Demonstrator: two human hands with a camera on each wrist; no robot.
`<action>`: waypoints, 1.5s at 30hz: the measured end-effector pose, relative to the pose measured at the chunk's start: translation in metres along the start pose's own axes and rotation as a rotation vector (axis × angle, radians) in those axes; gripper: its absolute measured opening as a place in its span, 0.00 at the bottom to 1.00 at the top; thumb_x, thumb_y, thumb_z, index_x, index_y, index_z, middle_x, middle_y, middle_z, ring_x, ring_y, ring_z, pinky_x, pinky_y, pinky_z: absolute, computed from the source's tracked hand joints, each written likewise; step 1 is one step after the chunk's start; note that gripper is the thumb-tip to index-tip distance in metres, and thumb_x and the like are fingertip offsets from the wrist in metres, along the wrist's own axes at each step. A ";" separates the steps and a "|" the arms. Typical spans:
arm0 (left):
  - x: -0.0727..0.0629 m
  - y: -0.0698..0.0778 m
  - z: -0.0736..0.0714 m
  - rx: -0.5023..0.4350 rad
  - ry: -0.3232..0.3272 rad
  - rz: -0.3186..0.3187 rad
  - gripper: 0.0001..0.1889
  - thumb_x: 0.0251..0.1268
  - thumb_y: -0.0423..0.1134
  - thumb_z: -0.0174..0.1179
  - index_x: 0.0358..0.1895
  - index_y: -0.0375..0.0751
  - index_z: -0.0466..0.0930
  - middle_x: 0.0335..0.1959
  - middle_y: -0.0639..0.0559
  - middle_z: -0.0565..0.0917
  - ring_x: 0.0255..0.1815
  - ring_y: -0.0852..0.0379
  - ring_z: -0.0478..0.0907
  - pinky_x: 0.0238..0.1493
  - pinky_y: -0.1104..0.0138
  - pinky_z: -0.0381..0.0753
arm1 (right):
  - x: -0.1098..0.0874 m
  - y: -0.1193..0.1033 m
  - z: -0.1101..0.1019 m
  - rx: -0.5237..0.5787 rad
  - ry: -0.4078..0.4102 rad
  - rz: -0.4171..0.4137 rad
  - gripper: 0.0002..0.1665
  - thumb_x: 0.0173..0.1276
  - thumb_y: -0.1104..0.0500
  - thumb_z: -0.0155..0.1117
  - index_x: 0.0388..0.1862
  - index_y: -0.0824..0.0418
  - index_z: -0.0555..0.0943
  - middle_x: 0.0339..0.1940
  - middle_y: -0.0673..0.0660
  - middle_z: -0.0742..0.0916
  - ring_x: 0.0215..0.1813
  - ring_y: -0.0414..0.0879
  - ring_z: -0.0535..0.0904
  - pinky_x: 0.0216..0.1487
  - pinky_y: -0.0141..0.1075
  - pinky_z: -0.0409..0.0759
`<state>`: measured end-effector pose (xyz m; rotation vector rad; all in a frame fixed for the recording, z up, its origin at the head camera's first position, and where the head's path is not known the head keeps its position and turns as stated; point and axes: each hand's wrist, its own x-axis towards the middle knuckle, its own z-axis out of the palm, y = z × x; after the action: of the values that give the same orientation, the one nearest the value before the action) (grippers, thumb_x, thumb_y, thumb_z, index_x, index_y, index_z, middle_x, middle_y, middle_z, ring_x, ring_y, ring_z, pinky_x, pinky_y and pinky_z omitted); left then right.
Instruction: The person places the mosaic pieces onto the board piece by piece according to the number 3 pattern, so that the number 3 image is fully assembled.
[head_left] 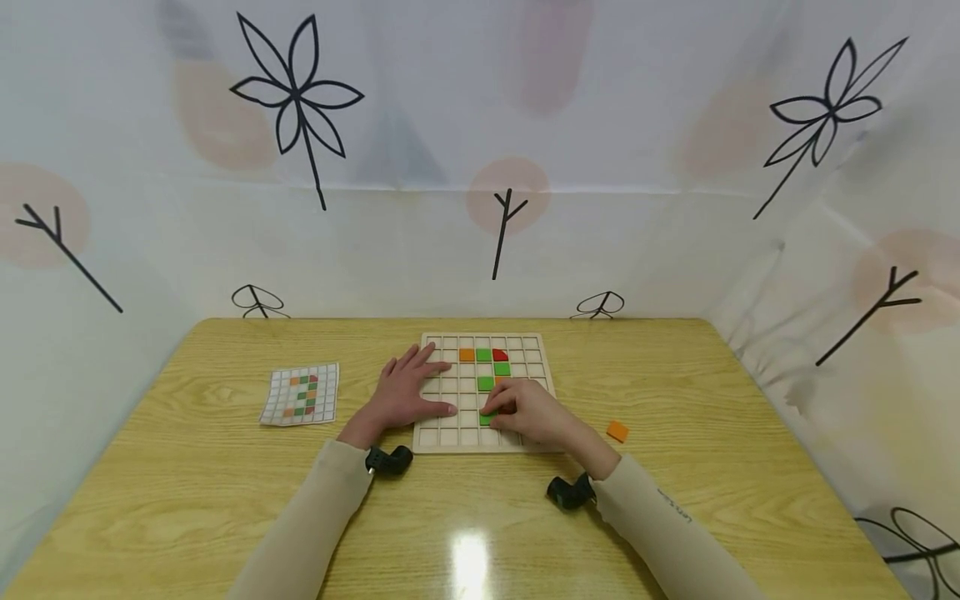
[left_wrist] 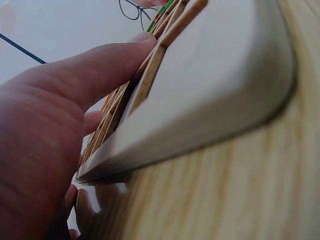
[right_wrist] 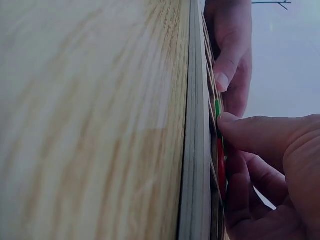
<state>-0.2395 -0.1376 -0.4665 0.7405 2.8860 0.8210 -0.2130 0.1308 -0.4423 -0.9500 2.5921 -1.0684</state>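
Note:
A wooden grid board (head_left: 448, 437) lies on the table with orange, green and red tiles in some of its cells. My left hand (head_left: 401, 392) rests spread on the board's left side, its thumb reaching over the cells. In the left wrist view that thumb (left_wrist: 115, 62) lies along the board's rim. My right hand (head_left: 531, 410) is over the lower middle cells, fingers bent, and pinches a green tile (head_left: 487, 419) at a cell. The right wrist view has the thumb on the green tile's edge (right_wrist: 217, 107), with a red tile (right_wrist: 221, 162) beside it, partly hidden by the fingers.
A paper card (head_left: 302, 395) with a printed grid of coloured shapes lies left of the board. One loose orange tile (head_left: 617, 431) is on the table (head_left: 697, 500) to the right. A patterned cloth (head_left: 420, 250) hangs behind the table's far edge.

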 end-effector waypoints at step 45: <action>0.001 -0.003 0.002 -0.008 -0.001 0.010 0.40 0.58 0.63 0.67 0.73 0.51 0.70 0.81 0.46 0.50 0.81 0.42 0.39 0.73 0.39 0.39 | -0.067 0.045 -0.064 -0.016 0.175 0.093 0.10 0.69 0.64 0.68 0.48 0.61 0.86 0.43 0.52 0.86 0.42 0.44 0.81 0.43 0.37 0.82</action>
<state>-0.2412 -0.1387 -0.4698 0.7554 2.8787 0.8316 -0.2081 0.2328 -0.4312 -0.7623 2.7571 -1.1556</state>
